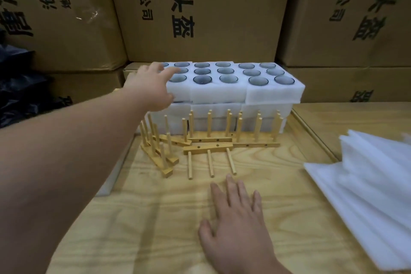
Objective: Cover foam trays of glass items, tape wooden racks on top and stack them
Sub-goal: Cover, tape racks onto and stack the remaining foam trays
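Note:
White foam trays [224, 92] holding several dark glass cups [226, 79] stand stacked at the back of the plywood table [155, 218]. My left hand [151, 87] reaches over the top tray's left end, fingers straight, thumb against its front wall. Several wooden peg racks [209, 148] lie and stand in front of the stack, one on its side with pegs pointing toward me. My right hand [235, 222] rests flat on the table, fingers spread, just short of those pegs.
A pile of white foam sheets [367, 184] lies at the table's right edge. Large printed cardboard boxes [200, 11] form a wall behind the trays. Black plastic bags [20, 87] sit at the far left. A foam strip [111, 180] lies along the table's left edge.

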`<state>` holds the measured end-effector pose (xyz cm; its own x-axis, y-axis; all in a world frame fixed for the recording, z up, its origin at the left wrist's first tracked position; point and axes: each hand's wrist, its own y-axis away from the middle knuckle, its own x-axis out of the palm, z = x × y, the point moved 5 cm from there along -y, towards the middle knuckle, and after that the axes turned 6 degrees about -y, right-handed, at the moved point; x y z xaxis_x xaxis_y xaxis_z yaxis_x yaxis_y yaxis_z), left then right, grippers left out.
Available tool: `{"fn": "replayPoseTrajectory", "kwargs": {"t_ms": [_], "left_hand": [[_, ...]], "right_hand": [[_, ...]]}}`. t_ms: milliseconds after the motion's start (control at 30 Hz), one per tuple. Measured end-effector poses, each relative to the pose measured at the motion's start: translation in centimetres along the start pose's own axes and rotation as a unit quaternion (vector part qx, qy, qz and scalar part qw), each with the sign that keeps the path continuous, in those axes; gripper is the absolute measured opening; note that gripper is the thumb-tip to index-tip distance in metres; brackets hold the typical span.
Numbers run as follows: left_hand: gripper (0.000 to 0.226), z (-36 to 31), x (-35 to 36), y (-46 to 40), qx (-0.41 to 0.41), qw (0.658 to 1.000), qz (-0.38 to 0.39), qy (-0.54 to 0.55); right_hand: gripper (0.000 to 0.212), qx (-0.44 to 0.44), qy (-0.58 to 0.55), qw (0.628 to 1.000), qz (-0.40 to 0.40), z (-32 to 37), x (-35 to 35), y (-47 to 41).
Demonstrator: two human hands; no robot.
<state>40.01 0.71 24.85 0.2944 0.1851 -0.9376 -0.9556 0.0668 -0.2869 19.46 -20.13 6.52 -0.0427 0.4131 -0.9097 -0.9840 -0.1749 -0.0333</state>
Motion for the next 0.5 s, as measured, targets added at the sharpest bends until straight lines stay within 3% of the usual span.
{"fn": "replayPoseTrajectory", "kwargs": {"t_ms": [167,367,500], "left_hand": [[0.059,0.3,1.3,-3.6,-0.001,0.994,0.105,-0.043],[0.058,-0.2,2.0,-4.0,0.014,0.988,0.118,-0.103],[0.039,0.6,1.8,-3.4,-0.018,0.989,0.093,-0.113]], "right_hand": [[0.085,-0.004,0.015,1.0,0.015,-0.1,0.4,-0.4],[0.086,-0.005,0.011,1.0,0.018,-0.3,0.5,-0.5],[0.086,-0.007,0.01,1.0,0.026,-0.1,0.3,-0.4]]}}
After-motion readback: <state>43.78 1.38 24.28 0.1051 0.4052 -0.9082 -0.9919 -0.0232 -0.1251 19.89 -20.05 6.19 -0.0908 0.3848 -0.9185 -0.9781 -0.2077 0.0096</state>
